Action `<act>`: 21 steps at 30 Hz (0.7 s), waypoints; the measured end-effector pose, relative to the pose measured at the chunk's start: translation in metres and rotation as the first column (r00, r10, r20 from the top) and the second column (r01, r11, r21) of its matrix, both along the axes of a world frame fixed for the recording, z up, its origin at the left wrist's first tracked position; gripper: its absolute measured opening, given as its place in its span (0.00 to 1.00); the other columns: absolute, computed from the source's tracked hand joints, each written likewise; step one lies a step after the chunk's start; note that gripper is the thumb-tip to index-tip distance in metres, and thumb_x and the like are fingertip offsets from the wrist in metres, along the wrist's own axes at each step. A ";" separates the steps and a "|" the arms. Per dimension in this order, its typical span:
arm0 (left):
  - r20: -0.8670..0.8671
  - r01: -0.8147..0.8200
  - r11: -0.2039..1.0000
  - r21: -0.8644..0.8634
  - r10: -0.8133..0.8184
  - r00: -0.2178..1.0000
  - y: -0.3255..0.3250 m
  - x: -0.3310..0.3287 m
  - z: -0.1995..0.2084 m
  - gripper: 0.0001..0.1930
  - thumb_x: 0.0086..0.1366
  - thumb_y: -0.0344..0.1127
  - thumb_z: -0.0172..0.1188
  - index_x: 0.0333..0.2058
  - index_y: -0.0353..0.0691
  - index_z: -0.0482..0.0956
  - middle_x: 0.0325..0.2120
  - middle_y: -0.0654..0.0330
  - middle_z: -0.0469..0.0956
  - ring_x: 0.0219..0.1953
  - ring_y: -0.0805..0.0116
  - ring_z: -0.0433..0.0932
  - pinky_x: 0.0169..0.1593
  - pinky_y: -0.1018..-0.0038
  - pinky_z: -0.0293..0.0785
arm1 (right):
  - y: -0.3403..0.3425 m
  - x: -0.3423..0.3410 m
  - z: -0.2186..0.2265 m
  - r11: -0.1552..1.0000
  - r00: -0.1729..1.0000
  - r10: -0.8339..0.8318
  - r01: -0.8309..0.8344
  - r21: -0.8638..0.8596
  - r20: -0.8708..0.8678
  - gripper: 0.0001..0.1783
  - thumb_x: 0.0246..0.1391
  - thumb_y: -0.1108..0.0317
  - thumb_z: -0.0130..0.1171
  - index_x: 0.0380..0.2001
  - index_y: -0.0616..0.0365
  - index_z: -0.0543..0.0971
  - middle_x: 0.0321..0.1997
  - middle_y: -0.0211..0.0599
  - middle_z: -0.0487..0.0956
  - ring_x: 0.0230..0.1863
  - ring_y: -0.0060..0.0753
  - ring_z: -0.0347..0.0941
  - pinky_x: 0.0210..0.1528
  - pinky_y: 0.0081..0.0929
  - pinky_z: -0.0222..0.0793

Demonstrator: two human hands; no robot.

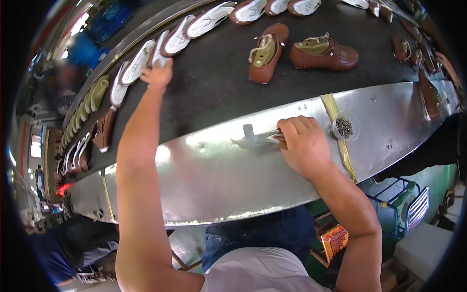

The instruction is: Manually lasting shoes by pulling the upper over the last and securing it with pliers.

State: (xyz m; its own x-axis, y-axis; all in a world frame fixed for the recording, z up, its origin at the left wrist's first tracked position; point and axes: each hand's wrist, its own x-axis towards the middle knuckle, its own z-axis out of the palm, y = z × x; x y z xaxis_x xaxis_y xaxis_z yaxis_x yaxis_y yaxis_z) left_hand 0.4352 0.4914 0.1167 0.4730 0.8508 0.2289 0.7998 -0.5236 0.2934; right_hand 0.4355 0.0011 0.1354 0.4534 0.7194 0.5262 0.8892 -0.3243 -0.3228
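My left hand [158, 76] is stretched out to the far left, its thumb and fingers around the near end of an upside-down brown shoe [159, 46] with a whitish underside. That shoe stands in a curved row with several others, among them a neighbouring upturned shoe [138, 63]. My right hand [306, 146] is closed on a metal hammer [249, 136], held low over the shiny metal edge of the bench; its handle is mostly hidden by my fingers. Right of this hand sits a small clear cup of nails [343, 127].
Two brown lace shoes on green lasts, one upright [266, 53] and one turned sideways [326, 52], stand on the dark belt [209, 92]. Yellow tape [332, 104] crosses the metal edge [219, 170]. Another person's hand [448, 68] is at the far right, near more shoes.
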 end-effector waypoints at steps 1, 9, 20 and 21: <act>-0.031 0.031 1.000 0.001 -0.031 0.999 0.048 -0.012 -0.003 0.38 0.60 0.73 0.48 0.65 0.62 0.67 0.70 0.38 0.42 0.73 0.38 0.33 0.71 0.49 0.36 | 0.004 -0.003 0.005 1.000 1.000 0.000 0.000 0.014 -0.008 0.13 0.43 0.68 0.65 0.33 0.55 0.73 0.30 0.34 0.75 0.35 0.40 0.74 0.41 0.38 0.67; 0.041 0.020 0.983 -0.185 -0.013 0.999 0.054 0.069 0.008 0.52 0.57 0.77 0.50 0.64 0.35 0.66 0.65 0.43 0.62 0.69 0.45 0.56 0.69 0.58 0.52 | -0.001 0.005 0.003 1.000 0.995 -0.013 0.012 -0.014 -0.095 0.15 0.42 0.68 0.66 0.34 0.54 0.74 0.31 0.33 0.76 0.35 0.39 0.73 0.42 0.37 0.67; 0.002 0.221 0.968 -0.116 -0.222 0.975 -0.054 -0.111 0.060 0.40 0.61 0.65 0.57 0.55 0.31 0.74 0.42 0.36 0.80 0.49 0.45 0.79 0.53 0.60 0.71 | 0.000 0.001 -0.003 0.998 0.993 -0.057 0.055 -0.023 -0.102 0.17 0.41 0.70 0.66 0.36 0.55 0.74 0.34 0.38 0.77 0.39 0.46 0.74 0.43 0.42 0.66; 0.043 0.249 0.960 -0.125 -0.245 0.968 -0.055 -0.157 0.065 0.35 0.61 0.64 0.58 0.38 0.27 0.81 0.33 0.40 0.81 0.38 0.50 0.81 0.47 0.60 0.72 | 0.001 -0.001 0.000 0.997 0.992 -0.069 0.066 -0.035 -0.101 0.17 0.42 0.70 0.66 0.37 0.55 0.74 0.34 0.39 0.77 0.39 0.47 0.73 0.44 0.43 0.66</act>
